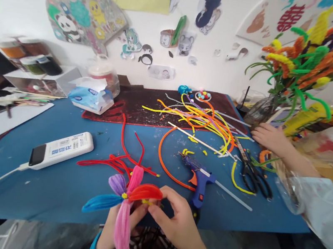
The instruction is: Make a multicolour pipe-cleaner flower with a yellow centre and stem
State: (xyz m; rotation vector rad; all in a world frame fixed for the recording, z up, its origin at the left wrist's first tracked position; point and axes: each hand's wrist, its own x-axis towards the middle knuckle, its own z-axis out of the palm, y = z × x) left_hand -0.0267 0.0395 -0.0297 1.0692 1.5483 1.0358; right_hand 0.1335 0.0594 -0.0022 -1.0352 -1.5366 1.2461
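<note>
A pipe-cleaner flower (125, 219) with pink, purple, blue and red petals around a yellow centre is held up near the table's front edge. My left hand (109, 227) is closed on it from below, partly hidden behind the petals. With thumb and forefinger, my right hand (179, 221) pinches the flower at the red petal (147, 192), beside a small yellow pipe-cleaner piece (147, 202). Red pipe cleaners (116, 161) lie just beyond the flower. To the right of them rests a blue glue gun (201, 182) with its nozzle pointing up and left.
Black scissors (251, 176) and a pile of yellow and orange pipe cleaners (204, 122) lie farther back. A white power bank (63, 150) trails a cable at left, near a tissue pack (91, 98). Another person's hand (273, 141) reaches in at right, by a vase (259, 109).
</note>
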